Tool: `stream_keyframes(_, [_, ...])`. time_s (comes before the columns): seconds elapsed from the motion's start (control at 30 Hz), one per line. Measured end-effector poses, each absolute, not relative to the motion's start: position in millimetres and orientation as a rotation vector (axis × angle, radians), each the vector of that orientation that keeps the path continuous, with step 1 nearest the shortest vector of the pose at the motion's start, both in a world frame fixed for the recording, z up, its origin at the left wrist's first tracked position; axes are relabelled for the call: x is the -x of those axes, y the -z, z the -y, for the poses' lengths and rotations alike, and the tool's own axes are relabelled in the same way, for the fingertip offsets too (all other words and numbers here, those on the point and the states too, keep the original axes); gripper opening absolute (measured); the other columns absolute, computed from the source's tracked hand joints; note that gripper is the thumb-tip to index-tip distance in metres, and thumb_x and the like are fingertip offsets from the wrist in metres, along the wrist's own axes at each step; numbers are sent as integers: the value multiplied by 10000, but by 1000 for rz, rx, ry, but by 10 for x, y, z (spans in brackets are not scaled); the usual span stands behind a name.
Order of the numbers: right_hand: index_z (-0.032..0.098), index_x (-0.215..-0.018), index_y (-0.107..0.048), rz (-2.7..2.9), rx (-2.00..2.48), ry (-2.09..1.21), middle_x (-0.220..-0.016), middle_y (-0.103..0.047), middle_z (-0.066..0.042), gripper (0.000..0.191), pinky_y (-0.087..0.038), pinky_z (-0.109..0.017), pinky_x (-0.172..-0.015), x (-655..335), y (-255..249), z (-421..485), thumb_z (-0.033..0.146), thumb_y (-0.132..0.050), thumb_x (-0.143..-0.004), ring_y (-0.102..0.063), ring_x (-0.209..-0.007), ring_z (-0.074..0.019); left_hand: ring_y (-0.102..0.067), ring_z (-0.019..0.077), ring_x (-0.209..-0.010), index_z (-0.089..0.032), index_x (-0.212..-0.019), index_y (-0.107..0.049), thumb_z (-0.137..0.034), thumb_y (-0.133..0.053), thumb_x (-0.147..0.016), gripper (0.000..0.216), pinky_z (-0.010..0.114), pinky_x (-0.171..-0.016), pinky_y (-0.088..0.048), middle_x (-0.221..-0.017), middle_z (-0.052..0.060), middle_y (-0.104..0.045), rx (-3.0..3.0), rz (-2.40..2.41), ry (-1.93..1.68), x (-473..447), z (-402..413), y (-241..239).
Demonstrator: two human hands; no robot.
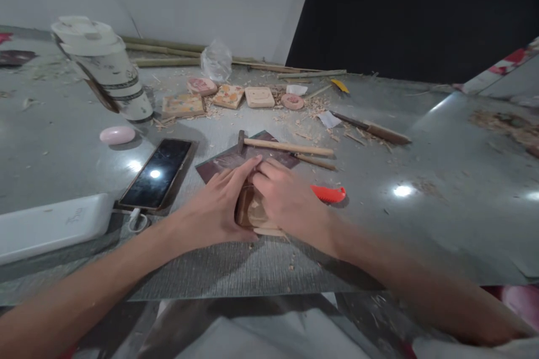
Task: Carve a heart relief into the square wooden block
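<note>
A small brown wooden block (248,210) with a paler rounded area on top lies at the table's front, between my hands. My left hand (217,202) grips its left side, thumb and fingers around it. Closed over the right part of the block is my right hand (290,196), its fingertips meeting the left thumb; what these fingers hold, if anything, is hidden. A pale wood strip (269,231) shows at the near edge. Just beyond lie a dark sheet (214,167), a small hammer (286,147) and a wooden-handled tool (315,161). A red-handled tool (328,194) is right of my right hand.
A phone (158,171), a white power bank (54,224), a pink oval object (117,135) and a lidded cup (109,67) stand or lie at left. Farther back are carved wooden pieces (259,97), shavings, bamboo sticks (168,61) and a knife (374,128).
</note>
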State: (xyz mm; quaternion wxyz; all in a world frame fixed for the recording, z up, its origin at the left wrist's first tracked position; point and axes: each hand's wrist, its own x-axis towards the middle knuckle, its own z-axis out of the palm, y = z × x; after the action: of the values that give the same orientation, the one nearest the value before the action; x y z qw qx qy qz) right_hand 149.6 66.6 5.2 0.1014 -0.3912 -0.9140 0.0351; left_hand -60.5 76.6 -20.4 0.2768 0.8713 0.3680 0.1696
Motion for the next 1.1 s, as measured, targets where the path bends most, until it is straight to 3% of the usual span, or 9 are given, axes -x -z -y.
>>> stream_keyframes(0.23, [108, -1121, -719, 2696, 1216, -85, -1104, -738, -157, 314, -580, -424, -874, -1460, -8, -594, -52, -504, -957, -650, -1005, -275, -515, 462, -1576, -392, -1738, 73, -477, -1026, -709, 1508, 634, -1211, -496, -1756, 199, -439, -2413, -998, -475, 578, -752, 190])
stream_keyframes(0.43, [141, -1072, -732, 2695, 1242, -196, -1054, -765, -122, 259, -541, -396, -783, -1401, 15, -599, -12, -560, -953, -661, -900, -246, -679, 463, -1315, -301, -1712, 9, -370, -938, -752, 1351, 604, -1046, -550, -1519, 208, -648, -2538, -1139, -588, 486, -685, 252])
stream_keyframes(0.57, [141, -1014, -733, 2594, 1308, -261, -1057, -770, -122, 219, -530, -376, -839, -1478, -20, -692, 24, -548, -1009, -679, -945, -228, -656, 479, -1362, -265, -1712, -87, -560, -935, -756, 1312, 628, -1101, -507, -1530, 223, -643, -2474, -1183, -554, 503, -671, 163])
stream_keyframes(0.63, [157, -962, -735, 2580, 1288, -310, -1051, -774, -105, 195, -520, -359, -839, -1534, -66, -730, 46, -582, -1009, -684, -949, -215, -692, 463, -1292, -252, -1737, -99, -621, -930, -742, 1348, 629, -1083, -518, -1406, 187, -715, -2344, -1234, -471, 553, -676, 68])
stream_keyframes(0.73, [190, -909, -745, 2584, 1223, -411, -1023, -786, -56, 187, -499, -321, -806, -1628, -155, -769, 71, -629, -996, -685, -915, -183, -753, 386, -1071, -307, -1770, -125, -573, -910, -769, 1299, 513, -877, -598, -1148, 83, -772, -2088, -1272, -370, 640, -699, -36])
stream_keyframes(0.83, [209, -889, -761, 2486, 1160, -590, -939, -777, -14, 190, -465, -312, -761, -1742, -225, -821, 81, -649, -974, -667, -840, -164, -723, 373, -1228, -368, -1768, -166, -507, -930, -757, 1276, 510, -969, -609, -1396, 107, -711, -2035, -1180, -465, 670, -758, -17])
stream_keyframes(0.93, [215, -844, -747, 2353, 1129, -687, -859, -749, 11, 159, -451, -326, -763, -1861, -244, -890, 102, -691, -940, -657, -805, -167, -504, 424, -1573, -344, -1780, -95, -486, -944, -745, 1346, 582, -1207, -507, -1755, 158, -453, -2116, -1009, -462, 619, -850, 72])
stream_keyframes(1.0, [223, -846, -746, 2295, 1108, -677, -891, -766, 6, 136, -471, -344, -810, -1924, -235, -926, 150, -720, -957, -685, -857, -188, -396, 463, -1645, -287, -1768, -151, -503, -914, -775, 1270, 650, -1278, -409, -1796, 191, -395, -2251, -930, -386, 571, -903, 114])
stream_keyframes(1.1, [237, -919, -788, 2265, 1064, -670, -977, -799, -11, 97, -497, -366, -864, -1969, -217, -933, 200, -742, -996, -716, -940, -208, -442, 473, -1598, -255, -1720, -266, -451, -860, -820, 1096, 686, -1273, -363, -1736, 195, -480, -2414, -921, -355, 527, -926, 121])
